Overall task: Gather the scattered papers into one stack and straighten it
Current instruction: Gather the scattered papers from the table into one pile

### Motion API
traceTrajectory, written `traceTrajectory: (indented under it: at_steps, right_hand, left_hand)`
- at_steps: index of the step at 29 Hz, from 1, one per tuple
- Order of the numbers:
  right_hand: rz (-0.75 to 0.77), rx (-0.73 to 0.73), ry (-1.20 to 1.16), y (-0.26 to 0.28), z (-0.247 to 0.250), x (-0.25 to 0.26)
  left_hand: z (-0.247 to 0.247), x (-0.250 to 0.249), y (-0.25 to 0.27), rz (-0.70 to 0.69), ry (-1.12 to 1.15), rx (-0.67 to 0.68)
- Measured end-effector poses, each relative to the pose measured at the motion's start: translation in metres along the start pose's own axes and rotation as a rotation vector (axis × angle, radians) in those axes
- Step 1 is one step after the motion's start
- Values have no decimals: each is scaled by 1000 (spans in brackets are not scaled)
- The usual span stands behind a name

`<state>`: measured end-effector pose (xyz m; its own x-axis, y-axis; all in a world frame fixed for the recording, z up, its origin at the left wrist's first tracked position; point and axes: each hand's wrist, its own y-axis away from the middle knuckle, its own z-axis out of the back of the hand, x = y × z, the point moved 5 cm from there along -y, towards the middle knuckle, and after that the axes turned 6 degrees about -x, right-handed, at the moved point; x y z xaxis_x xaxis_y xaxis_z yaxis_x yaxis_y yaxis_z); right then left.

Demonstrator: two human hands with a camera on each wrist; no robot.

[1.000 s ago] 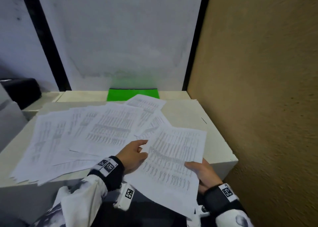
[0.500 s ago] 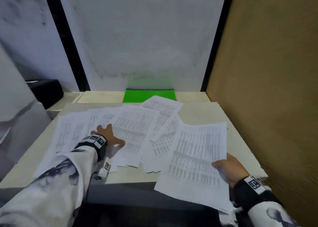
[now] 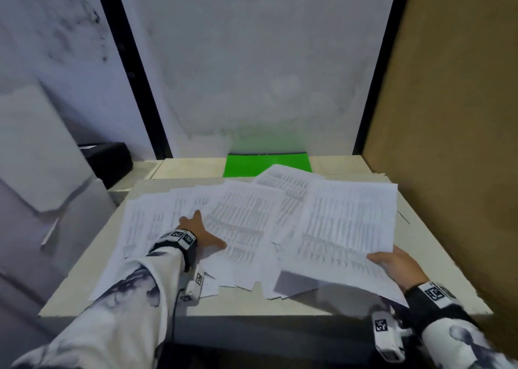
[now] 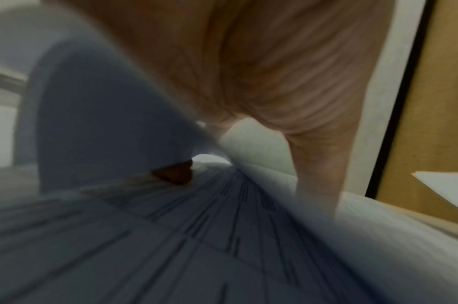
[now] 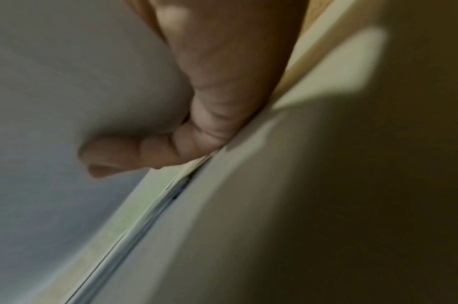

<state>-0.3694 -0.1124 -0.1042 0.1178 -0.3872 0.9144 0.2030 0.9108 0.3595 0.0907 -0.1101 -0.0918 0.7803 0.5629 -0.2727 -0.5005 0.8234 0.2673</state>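
Note:
Several printed white papers (image 3: 244, 220) lie fanned and overlapping across the pale table (image 3: 429, 256). My left hand (image 3: 201, 234) rests on the middle of this spread with its fingers splayed; in the left wrist view the thumb (image 4: 318, 174) presses down on a sheet (image 4: 222, 236) and another sheet curls up by the fingers. My right hand (image 3: 392, 265) pinches the near right corner of a held bundle of sheets (image 3: 347, 228), thumb on top. In the right wrist view the fingers (image 5: 144, 152) curl beneath that bundle (image 5: 67, 82), which is lifted above the table's right side.
A green folder (image 3: 252, 165) lies at the back under the farthest sheet. A brown panel (image 3: 462, 144) walls the right side and a white panel stands behind. A black object (image 3: 109, 158) and a grey box (image 3: 42, 158) sit off the table's left.
My left hand let go of the held bundle and moved left onto the spread papers. My right hand carried the bundle farther over the table.

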Motion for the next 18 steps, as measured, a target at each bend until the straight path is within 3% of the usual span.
traceTrajectory:
  at_steps: [5,12,18]
  right_hand:
    - [4,-12,4,-1,2,-1]
    - [-29,37,-139,-4,-12,-10]
    - [-28,100,-150,-7,-8,-9]
  left_hand:
    - [8,1,-20,2,350,-44]
    - [10,-32,-17,-159,603,136]
    - [96,-63,7,-339,982,28]
